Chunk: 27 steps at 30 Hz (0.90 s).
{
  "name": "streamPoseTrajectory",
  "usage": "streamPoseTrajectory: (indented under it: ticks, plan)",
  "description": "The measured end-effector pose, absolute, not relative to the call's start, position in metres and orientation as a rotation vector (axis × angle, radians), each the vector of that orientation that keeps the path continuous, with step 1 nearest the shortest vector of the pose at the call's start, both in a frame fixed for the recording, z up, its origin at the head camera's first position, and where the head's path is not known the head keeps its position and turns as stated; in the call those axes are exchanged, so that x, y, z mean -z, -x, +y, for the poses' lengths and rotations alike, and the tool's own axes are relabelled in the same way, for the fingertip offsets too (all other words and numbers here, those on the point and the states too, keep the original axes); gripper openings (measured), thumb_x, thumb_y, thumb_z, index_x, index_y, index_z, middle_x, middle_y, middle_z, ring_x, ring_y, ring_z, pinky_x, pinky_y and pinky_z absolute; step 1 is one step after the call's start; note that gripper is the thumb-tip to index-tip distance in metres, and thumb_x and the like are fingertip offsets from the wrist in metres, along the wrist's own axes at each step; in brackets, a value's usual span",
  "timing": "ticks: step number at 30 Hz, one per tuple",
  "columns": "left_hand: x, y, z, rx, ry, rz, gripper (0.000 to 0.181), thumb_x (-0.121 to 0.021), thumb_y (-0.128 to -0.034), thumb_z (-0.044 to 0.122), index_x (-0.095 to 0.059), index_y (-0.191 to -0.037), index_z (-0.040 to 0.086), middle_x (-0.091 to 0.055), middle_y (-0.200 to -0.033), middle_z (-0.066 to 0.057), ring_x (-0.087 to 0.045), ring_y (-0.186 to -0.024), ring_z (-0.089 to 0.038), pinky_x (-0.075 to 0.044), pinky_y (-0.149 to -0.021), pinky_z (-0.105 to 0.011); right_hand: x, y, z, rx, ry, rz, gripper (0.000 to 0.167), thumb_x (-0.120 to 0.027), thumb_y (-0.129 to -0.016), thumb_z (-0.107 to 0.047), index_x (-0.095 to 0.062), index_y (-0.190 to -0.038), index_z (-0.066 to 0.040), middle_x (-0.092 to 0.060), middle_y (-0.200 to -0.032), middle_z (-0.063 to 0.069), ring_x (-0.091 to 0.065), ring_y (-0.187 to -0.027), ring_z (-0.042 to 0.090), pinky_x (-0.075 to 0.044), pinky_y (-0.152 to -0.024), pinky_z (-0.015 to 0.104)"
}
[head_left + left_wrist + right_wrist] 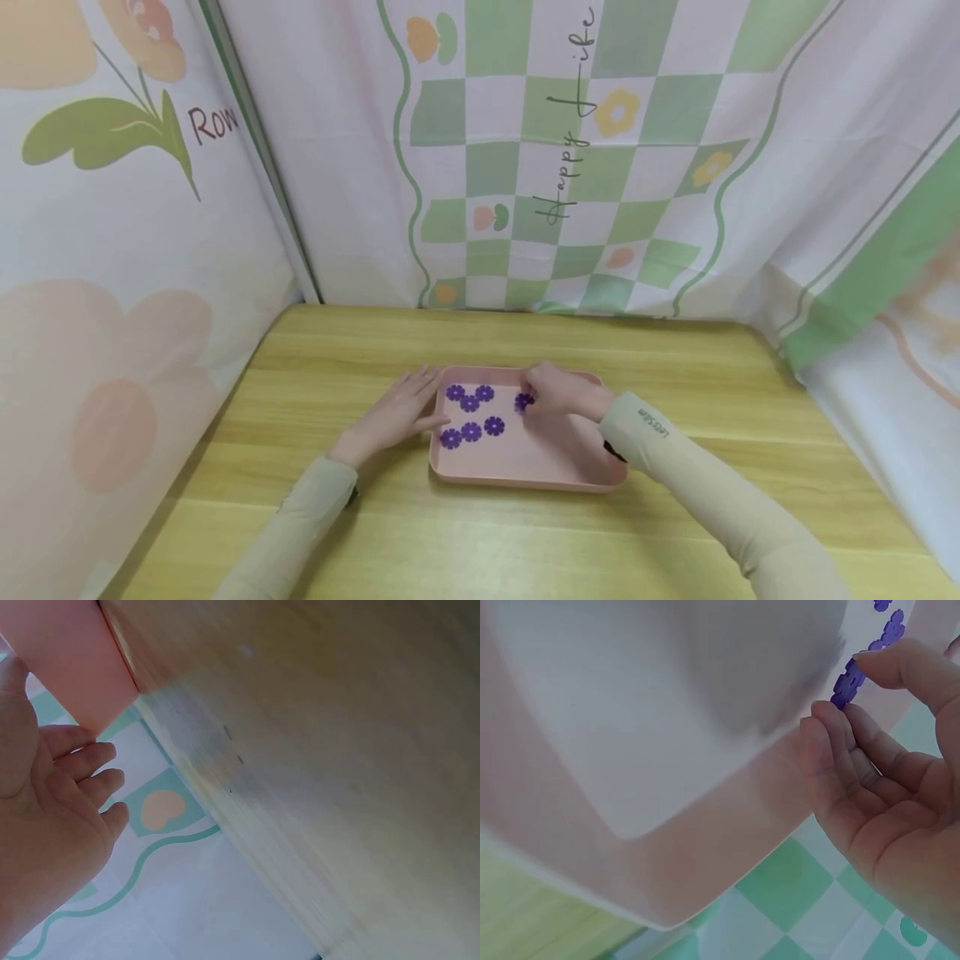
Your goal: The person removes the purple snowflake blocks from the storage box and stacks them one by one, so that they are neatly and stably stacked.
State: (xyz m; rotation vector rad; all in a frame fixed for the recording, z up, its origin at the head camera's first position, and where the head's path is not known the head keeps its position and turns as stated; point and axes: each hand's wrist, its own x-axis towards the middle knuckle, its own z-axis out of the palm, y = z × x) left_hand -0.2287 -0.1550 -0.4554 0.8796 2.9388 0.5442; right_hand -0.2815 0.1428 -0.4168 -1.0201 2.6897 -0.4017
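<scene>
A shallow pink tray (pixel 525 482) lies on the wooden table. Inside it, towards the left, purple flower-shaped plastic discs lie in two groups: a V-shaped one (pixel 469 403) near the back and a slanting row (pixel 471 432) below. My right hand (pixel 558 390) reaches over the tray's back part and pinches another purple disc (pixel 522 402) between thumb and fingertips. In the right wrist view that pinched disc (pixel 847 684) is tilted on edge. My left hand (pixel 396 414) rests at the tray's left rim, fingers extended outside along it and thumb over the edge.
The wooden table (pixel 360 342) extends around the tray on all sides. Behind it hangs a green-and-white checked curtain (pixel 555 167). A printed flower sheet (pixel 112 275) borders the left side, and another white and green cloth (pixel 847 308) hangs at the right.
</scene>
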Motion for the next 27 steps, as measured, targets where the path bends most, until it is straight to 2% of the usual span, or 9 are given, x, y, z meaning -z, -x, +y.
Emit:
streamPoseTrajectory:
  ticks: [9, 17, 27]
  plan:
    - [0.458, 0.229, -0.155, -0.557, -0.887, 2.947, 0.081, -0.057, -0.0978, 0.044, -0.024, -0.154, -0.003, -0.027, -0.161, -0.024, -0.024, -0.151, -0.042, -0.017, -0.126, -0.058, 0.413, 0.280, 0.155, 0.399, 0.981, 2.724, 0.019, -0.078, -0.082, -0.013, -0.062, -0.084, -0.003, -0.053, -0.070, 0.000, -0.045, -0.065, 0.010, -0.040, -0.056, 0.019]
    - [0.457, 0.230, -0.155, -0.544, -0.886, 2.945, 0.080, -0.056, -0.0982, 0.044, -0.024, -0.154, -0.003, -0.026, -0.161, -0.023, -0.023, -0.151, -0.042, -0.017, -0.126, -0.057, 0.410, 0.280, 0.167, 0.387, 0.954, 2.737, 0.021, -0.079, -0.082, -0.017, -0.064, -0.087, -0.003, -0.062, -0.076, 0.003, -0.052, -0.068, 0.011, -0.048, -0.061, 0.021]
    - [0.457, 0.230, -0.155, -0.533, -0.879, 2.932, 0.082, -0.055, -0.0981, 0.046, -0.021, -0.156, -0.001, -0.023, -0.163, -0.021, -0.020, -0.153, -0.040, -0.014, -0.127, -0.056, 0.400, 0.277, 0.182, 0.391, 0.921, 2.776, 0.024, -0.081, -0.081, -0.018, -0.065, -0.089, -0.001, -0.066, -0.081, 0.009, -0.056, -0.070, 0.013, -0.052, -0.063, 0.025]
